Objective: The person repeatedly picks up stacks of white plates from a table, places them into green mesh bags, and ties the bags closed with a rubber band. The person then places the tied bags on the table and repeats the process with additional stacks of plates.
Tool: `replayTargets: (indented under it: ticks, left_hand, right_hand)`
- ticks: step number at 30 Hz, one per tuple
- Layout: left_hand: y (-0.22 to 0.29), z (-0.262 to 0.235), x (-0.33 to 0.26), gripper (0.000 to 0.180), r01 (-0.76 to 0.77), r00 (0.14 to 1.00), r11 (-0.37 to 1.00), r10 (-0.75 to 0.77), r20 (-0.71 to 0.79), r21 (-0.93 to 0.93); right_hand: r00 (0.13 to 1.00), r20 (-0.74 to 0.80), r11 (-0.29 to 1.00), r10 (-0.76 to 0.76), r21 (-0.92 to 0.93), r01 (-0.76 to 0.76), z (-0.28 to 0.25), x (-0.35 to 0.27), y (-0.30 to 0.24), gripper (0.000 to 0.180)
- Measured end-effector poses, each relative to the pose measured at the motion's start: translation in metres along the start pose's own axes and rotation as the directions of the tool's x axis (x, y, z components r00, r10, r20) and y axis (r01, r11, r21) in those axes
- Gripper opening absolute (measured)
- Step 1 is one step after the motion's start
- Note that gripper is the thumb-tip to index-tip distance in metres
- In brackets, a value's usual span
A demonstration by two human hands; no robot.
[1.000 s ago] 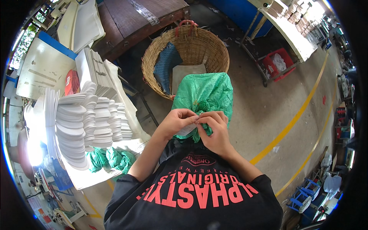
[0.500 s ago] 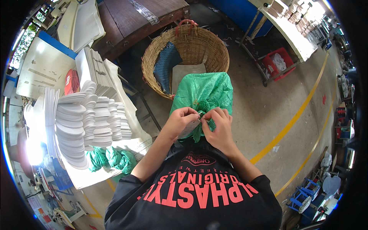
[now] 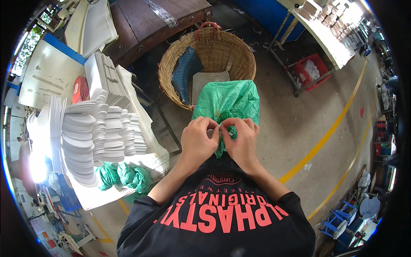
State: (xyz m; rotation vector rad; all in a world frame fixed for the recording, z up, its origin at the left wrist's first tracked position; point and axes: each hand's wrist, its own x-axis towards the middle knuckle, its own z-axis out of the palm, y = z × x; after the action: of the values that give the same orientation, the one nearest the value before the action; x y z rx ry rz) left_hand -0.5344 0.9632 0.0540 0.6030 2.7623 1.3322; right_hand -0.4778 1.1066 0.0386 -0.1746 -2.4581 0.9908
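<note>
A full green woven plastic sack stands upright in front of me, its neck bunched on the side toward me. My left hand and my right hand meet fingertip to fingertip over that bunched neck. Both hands are closed in a pinch. What lies between the fingertips is small and mostly covered, so I cannot name it. A loose green tail of the sack hangs down between the hands.
Behind the sack is a wicker basket with blue woven material inside. The table at left bears stacks of white insole-shaped pieces and crumpled green sacks. A wooden table and a cart with a red crate stand farther off.
My left hand has turned and moved up against the sack's neck, fingers more curled. The pale flat piece beneath it is now mostly hidden. My right hand shifted slightly, and the fingertips are closer together.
</note>
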Motion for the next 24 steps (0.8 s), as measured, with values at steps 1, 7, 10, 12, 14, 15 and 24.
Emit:
replayTargets:
  ticks: [1, 7, 10, 12, 14, 15, 24]
  left_hand:
    - [0.000, 0.000, -0.001, 0.012, -0.021, 1.000, 1.000, 0.021, -0.010, 0.023]
    - [0.003, 0.003, -0.002, 0.010, -0.133, 0.988, 0.980, 0.142, -0.057, 0.147]
    - [0.003, 0.004, -0.002, 0.009, -0.170, 0.981, 0.966, 0.185, -0.063, 0.195]
    - [0.003, 0.005, -0.001, 0.009, -0.197, 0.974, 0.956, 0.216, -0.070, 0.219]
    - [0.002, 0.005, -0.002, 0.008, -0.208, 0.971, 0.949, 0.230, -0.070, 0.236]
    - [0.001, 0.005, -0.002, 0.008, -0.213, 0.969, 0.947, 0.237, -0.076, 0.242]
    - [-0.001, 0.001, 0.002, 0.011, -0.328, 0.928, 0.907, 0.361, -0.090, 0.264]
  right_hand:
    - [1.000, 0.006, 1.000, -0.014, -0.013, 0.014, -0.001, 0.001, 0.000, 0.013]
    - [0.998, 0.012, 0.997, -0.056, -0.060, 0.057, -0.005, 0.005, 0.001, 0.014]
    - [0.997, 0.023, 0.995, -0.067, -0.077, 0.069, -0.005, 0.008, 0.000, 0.013]
    - [0.996, 0.039, 0.993, -0.074, -0.087, 0.077, -0.007, 0.010, 0.000, 0.013]
    - [0.994, 0.079, 0.992, -0.072, -0.102, 0.080, -0.009, 0.012, -0.001, 0.011]
    - [0.993, 0.097, 0.991, -0.072, -0.109, 0.082, -0.011, 0.013, -0.001, 0.010]
    - [0.972, 0.237, 0.995, -0.005, -0.092, 0.028, -0.012, 0.020, 0.006, 0.011]
